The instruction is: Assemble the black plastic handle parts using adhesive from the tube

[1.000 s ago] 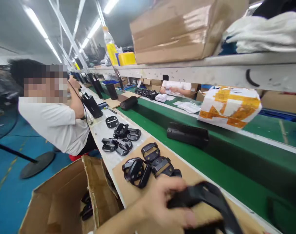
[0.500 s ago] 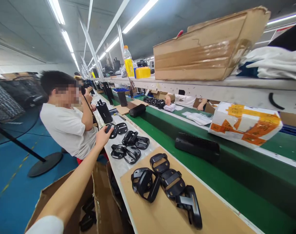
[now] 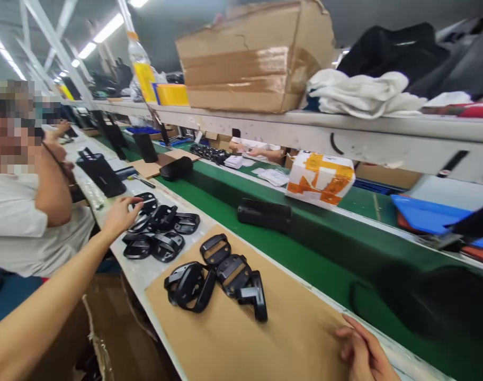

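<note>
My left hand is at the far end of the bench, its fingertips touching a black ring-shaped part beside several similar black parts. Its fingers are slightly spread, and the part rests on the bench. Nearer to me, a second group of black plastic parts lies on the brown board. At the lower right, over the board's edge, my right hand hovers with curled fingers, somewhat blurred; whether it holds anything is unclear.
A green conveyor runs along the bench, bearing a black cylindrical housing and a taped white box. A shelf with a large carton hangs above. A person in a white shirt sits at left.
The view has turned right. My left hand has let the ring-shaped part down beside the others, its fingers now looser. My right hand has come into view at the lower right.
</note>
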The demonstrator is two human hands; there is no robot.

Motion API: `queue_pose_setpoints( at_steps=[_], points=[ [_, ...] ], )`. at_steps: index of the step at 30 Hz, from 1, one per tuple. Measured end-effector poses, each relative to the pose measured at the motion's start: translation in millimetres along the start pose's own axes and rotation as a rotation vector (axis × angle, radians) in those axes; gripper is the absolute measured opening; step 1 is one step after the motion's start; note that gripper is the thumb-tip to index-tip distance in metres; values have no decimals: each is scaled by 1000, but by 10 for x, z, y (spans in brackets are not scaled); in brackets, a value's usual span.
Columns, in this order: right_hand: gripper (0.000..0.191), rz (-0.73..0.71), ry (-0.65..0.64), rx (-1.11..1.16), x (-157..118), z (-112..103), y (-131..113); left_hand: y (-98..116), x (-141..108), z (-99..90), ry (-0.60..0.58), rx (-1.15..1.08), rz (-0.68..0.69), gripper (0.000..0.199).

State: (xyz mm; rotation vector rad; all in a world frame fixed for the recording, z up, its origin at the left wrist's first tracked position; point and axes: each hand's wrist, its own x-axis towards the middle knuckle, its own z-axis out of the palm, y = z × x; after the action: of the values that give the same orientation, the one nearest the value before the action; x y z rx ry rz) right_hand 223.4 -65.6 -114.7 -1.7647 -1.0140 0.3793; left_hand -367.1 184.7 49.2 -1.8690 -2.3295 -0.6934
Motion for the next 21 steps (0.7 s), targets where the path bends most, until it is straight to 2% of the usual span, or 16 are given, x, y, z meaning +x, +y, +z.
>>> queue_pose_setpoints(
  at_steps=[3,5,9,12,15,17,19,21],
  points=[
    [58,32,14,43,-28,40,-64,545,-54,-86,-134,-99,203,56],
    [57,26,7,73,-33,57,-83,1013,-186,-127,-296,-177,371,57],
    [50,-22,-4,118,-38,45,-111,1897,-710,-169,-703,-179,713,44],
    [44,-46,7,123,-40,34,-147,2270,-1173,-106,-935,-45,883,31],
    [38,-59,27,117,-42,36,-193,2386,-1505,22,-964,19,970,22],
    [35,-66,44,97,-42,38,-222,2403,-1621,69,-929,0,1007,13],
    [32,-81,62,85,-40,38,-245,2417,-1675,35,-895,-84,1034,15],
    [30,-96,72,90,-38,36,-264,2438,-1699,-69,-758,-203,1010,17]
  ],
)
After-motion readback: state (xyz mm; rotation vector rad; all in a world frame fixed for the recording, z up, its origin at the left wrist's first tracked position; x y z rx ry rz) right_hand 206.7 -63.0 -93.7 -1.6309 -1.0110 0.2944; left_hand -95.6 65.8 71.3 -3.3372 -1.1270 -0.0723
